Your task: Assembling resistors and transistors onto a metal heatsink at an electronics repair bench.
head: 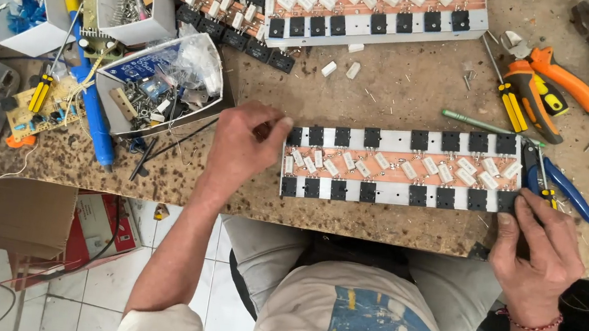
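A long circuit board [401,167] with rows of black square parts and white resistors lies near the bench's front edge. My left hand [246,145] rests at the board's left end, its fingertips pinched on something small and dark that I cannot make out. My right hand [540,254] presses flat on the board's right end, fingers spread over the corner. A blue-handled plier [562,187] lies just beyond that corner.
A second similar board [371,8] lies at the back. White boxes of small parts [163,84] stand at the left, beside a blue soldering tool [93,117]. Orange-handled pliers [551,87], a screwdriver [504,92] and a green tool [484,124] lie at the right.
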